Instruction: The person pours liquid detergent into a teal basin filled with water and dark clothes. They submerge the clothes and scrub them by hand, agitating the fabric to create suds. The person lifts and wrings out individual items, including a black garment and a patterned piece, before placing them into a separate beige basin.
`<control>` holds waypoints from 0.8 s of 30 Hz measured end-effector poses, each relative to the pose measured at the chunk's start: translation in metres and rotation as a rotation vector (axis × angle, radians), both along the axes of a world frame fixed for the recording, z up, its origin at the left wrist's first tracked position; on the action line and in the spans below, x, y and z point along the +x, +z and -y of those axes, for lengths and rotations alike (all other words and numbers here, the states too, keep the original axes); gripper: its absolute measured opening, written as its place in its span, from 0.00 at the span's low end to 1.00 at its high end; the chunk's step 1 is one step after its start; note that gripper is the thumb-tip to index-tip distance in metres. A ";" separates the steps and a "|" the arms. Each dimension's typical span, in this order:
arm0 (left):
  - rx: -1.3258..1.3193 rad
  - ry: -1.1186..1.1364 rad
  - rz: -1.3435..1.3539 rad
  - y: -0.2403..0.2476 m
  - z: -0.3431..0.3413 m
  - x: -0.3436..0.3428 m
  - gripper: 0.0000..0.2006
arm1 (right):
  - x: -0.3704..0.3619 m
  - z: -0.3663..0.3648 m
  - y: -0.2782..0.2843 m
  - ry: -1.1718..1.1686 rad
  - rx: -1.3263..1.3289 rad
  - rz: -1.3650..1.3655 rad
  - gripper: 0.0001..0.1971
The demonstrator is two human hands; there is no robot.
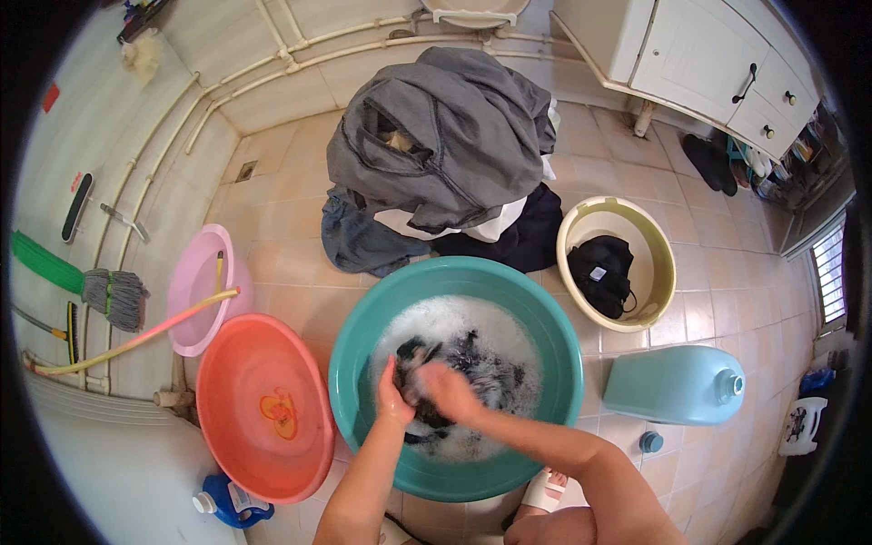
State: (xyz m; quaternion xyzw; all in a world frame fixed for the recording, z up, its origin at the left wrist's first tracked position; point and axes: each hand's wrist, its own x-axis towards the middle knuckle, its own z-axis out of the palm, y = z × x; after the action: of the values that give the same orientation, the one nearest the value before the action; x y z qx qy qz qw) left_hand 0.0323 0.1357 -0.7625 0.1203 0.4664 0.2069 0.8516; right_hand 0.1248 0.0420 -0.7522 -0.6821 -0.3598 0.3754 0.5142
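In the head view, the 2 bare hands work inside a teal basin (567,363). A dark, suds-streaked cloth (477,363) lies in foamy water there, partly between the hands and partly beyond them. The left hand (392,392) stands on edge against the cloth; the right hand (447,392) is motion-blurred over it. I cannot tell whether either is closed on the fabric.

Left of the hands, an orange basin (236,409) stands just beside the teal rim, with a pink basin (186,291) farther off. Ahead of them rises a grey-topped laundry heap (445,136). Ahead and right, a cream tub (661,236) holds black fabric (601,272). To their right, a pale-blue jug (668,385) lies on its side near a small cap (650,441).
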 end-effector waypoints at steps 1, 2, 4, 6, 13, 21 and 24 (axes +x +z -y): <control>-0.002 -0.111 0.235 -0.008 -0.001 -0.001 0.26 | -0.016 0.002 0.024 0.090 0.089 -0.019 0.12; 0.011 -0.126 0.341 -0.014 0.002 -0.005 0.25 | -0.026 0.005 0.054 0.226 0.077 -0.027 0.13; 0.055 -0.057 0.418 -0.016 0.014 -0.007 0.23 | -0.037 0.007 0.076 0.288 0.195 0.282 0.14; 0.077 0.011 0.367 -0.012 0.026 0.005 0.22 | -0.027 0.004 0.068 0.253 0.244 0.566 0.15; 0.053 0.115 0.098 -0.005 0.036 0.032 0.18 | 0.012 -0.017 0.039 0.053 0.067 0.673 0.09; 0.119 -0.104 -0.191 0.025 0.041 0.032 0.20 | 0.071 -0.023 -0.025 -0.258 -0.428 0.378 0.15; 0.187 0.004 -0.175 -0.035 0.025 0.017 0.23 | 0.074 -0.001 -0.062 -0.305 -0.306 0.564 0.17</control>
State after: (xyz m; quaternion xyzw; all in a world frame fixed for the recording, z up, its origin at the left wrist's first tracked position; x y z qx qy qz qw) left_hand 0.0489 0.1106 -0.7971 0.2156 0.5179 0.2400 0.7923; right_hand 0.1989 0.0426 -0.8139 -0.8738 -0.3213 0.1406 0.3368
